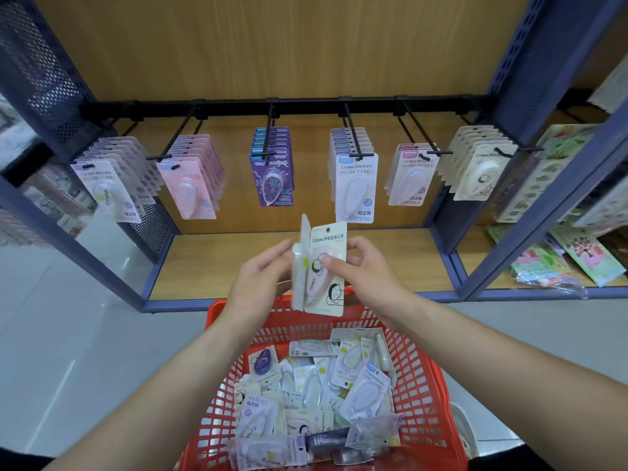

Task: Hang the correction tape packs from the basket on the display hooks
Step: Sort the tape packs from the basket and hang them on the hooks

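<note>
At 6 o'clock the red basket [419,396] holds a loose heap of correction tape packs [365,390]. Above its far rim both hands hold packs upright, long axis vertical. The left hand [260,278] pinches an edge-on pack [300,266]. The right hand [362,266] grips a cream pack [328,237], hang-hole topmost. Its likely match, the cream row [475,175], hangs at 2 o'clock, nearer the right hand, with the pink row [411,180] between.

Red lattice basket [421,385], purple pack [273,178]
</note>
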